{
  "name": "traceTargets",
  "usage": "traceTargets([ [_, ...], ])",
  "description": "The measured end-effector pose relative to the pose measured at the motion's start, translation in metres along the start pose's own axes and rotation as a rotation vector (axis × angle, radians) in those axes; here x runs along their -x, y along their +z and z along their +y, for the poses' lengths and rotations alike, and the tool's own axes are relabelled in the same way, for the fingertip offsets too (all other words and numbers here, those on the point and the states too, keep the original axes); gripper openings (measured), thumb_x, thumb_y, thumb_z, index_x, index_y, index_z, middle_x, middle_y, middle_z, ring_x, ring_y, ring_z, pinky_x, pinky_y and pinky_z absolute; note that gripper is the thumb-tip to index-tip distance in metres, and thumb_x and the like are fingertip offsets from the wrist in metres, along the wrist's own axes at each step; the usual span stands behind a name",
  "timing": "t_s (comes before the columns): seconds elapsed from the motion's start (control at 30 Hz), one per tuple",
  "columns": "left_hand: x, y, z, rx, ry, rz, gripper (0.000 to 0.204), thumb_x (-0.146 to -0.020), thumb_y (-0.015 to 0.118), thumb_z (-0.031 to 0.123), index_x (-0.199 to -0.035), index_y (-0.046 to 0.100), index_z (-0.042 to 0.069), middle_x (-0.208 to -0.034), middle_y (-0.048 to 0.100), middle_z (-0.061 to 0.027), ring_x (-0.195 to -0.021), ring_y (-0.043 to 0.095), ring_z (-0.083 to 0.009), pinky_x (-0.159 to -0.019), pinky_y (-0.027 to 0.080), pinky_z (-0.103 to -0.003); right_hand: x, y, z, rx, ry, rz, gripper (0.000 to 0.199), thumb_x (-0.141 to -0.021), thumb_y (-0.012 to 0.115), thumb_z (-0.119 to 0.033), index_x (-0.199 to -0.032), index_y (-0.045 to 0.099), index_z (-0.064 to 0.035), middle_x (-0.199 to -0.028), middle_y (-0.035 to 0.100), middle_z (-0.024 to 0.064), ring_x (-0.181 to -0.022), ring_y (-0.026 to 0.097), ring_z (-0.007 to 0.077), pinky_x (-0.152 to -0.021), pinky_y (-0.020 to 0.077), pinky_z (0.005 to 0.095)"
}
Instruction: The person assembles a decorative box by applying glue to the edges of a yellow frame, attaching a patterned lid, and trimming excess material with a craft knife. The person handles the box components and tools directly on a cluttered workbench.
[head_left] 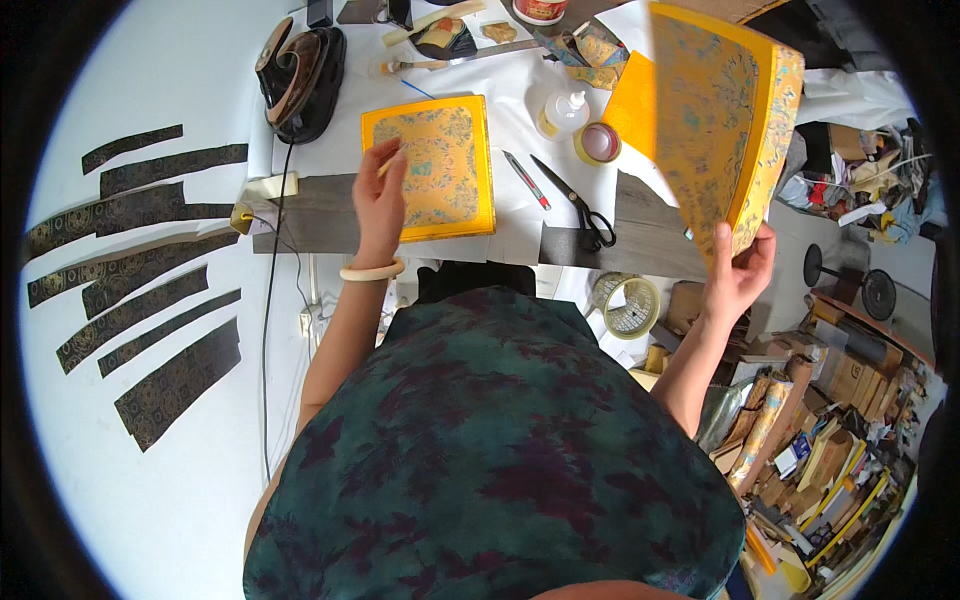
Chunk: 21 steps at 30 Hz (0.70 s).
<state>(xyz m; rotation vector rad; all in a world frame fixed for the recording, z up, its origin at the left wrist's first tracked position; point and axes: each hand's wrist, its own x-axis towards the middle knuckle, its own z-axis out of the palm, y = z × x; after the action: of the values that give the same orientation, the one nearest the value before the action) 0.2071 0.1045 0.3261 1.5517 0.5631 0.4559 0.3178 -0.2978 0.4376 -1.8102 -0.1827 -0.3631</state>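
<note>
The right grip (pixel 742 272) is pinching a yellow brocade-covered case (pixel 712 120) near its lower corner, thumb and fingers closing around the edge, and is holding it raised at a tilt over the right side of the worktop (pixel 325 210). The left grip (pixel 380 195) is hovering over or lightly touching a yellow-bordered brocade panel (pixel 440 180), which is lying flat at the middle-left; its fingers are curling partway, and blur is hiding whether they are pinching anything.

Since one corner is carrying the whole case, good handling is probably depending on a firm but gentle pinch that is not creasing the cloth, with the left fingers lending support if it is sagging. Clean, dry fingertips are likely mattering on the pale brocade. Black-handled scissors (pixel 576 202) and a craft knife (pixel 527 181) are lying between the two yellow pieces, so any low sweep is risking a snag; lifting clear is looking safer than dragging.
</note>
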Motion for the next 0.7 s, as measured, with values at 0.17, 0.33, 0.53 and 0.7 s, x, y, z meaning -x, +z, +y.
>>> traceTargets([
  [0.17, -0.005, 0.022, 0.041, 0.487, -0.179, -0.229, 0.050, -0.111, 0.048, 0.037, -0.146, 0.046, 0.002, -0.135, 0.060, -0.0090, -0.122, 0.057, -0.0154, -0.105, 0.046, -0.033, 0.039, 0.060, -0.010, -0.546, 0.371, -0.255, 0.021, -0.100, 0.071, -0.021, -0.112, 0.063, -0.0049, -0.106, 0.070, 0.0016, -0.095, 0.062, 0.0097, -0.091, 0.0493, 0.0295],
  [0.33, -0.001, -0.020, 0.034, 0.497, -0.232, -0.193, 0.042, -0.113, 0.044, 0.038, -0.139, 0.050, 0.006, -0.124, 0.062, -0.0026, -0.112, 0.059, -0.0090, -0.095, 0.051, -0.027, 0.097, 0.150, 0.031, -0.760, 0.681, -0.351, 0.031, -0.109, 0.055, -0.026, -0.131, 0.061, -0.0040, -0.125, 0.067, 0.0051, -0.112, 0.064, 0.0121, -0.094, 0.0526, 0.0290],
  [0.53, 0.010, -0.053, 0.008, 0.417, -0.185, -0.121, 0.040, -0.113, 0.042, 0.037, -0.139, 0.052, 0.007, -0.119, 0.063, 0.0001, -0.106, 0.059, -0.0064, -0.090, 0.051, -0.024, 0.124, 0.192, 0.057, -0.677, 0.746, -0.363, 0.039, -0.112, 0.049, -0.032, -0.132, 0.060, -0.0002, -0.120, 0.067, 0.0034, -0.107, 0.060, 0.0076, -0.092, 0.0491, 0.0258],
  [0.7, 0.014, -0.065, 0.007, 0.375, -0.208, -0.051, 0.043, -0.113, 0.042, 0.037, -0.140, 0.053, 0.005, -0.119, 0.063, -0.0008, -0.104, 0.059, -0.0062, -0.089, 0.051, -0.023, 0.130, 0.199, 0.054, -0.653, 0.716, -0.439, 0.047, -0.113, 0.045, -0.036, -0.139, 0.056, 0.0017, -0.122, 0.066, 0.0037, -0.106, 0.059, 0.0075, -0.092, 0.0485, 0.0255],
])
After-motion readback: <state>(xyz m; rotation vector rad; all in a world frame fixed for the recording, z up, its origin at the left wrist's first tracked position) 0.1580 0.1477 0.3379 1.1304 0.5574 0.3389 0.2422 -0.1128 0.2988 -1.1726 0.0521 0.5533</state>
